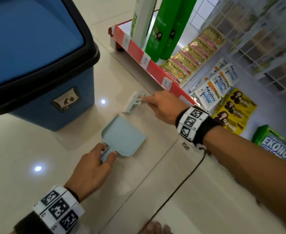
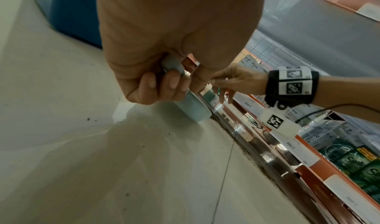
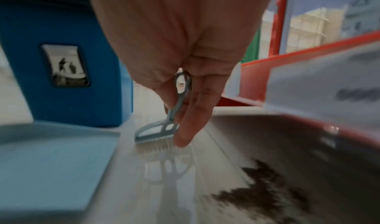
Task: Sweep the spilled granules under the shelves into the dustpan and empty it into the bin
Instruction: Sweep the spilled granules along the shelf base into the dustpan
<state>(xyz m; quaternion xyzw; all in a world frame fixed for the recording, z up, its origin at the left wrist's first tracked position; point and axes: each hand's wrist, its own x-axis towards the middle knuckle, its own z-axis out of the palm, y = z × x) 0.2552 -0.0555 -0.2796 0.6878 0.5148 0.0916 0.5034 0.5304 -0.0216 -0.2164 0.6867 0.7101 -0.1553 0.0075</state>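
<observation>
A pale blue dustpan (image 1: 123, 137) lies flat on the tiled floor, and my left hand (image 1: 95, 163) grips its short handle (image 2: 174, 66). My right hand (image 1: 160, 105) pinches the handle of a small pale blue brush (image 1: 134, 101), bristles touching the floor beside the shelf's foot (image 3: 156, 133). Dark brown granules (image 3: 267, 185) lie in a patch at the edge of the shelf's base, more strung along it (image 2: 242, 149). The blue bin (image 1: 37, 65) with a black rim stands open at the left, just beyond the dustpan.
A low red-edged shelf (image 1: 149, 65) with price tags runs diagonally on the right, holding green bottles (image 1: 166, 31) and sachet packs (image 1: 194, 53). A black cable (image 1: 181, 183) trails from my right wrist across the floor. Stray specks (image 2: 90, 119) dot the tiles.
</observation>
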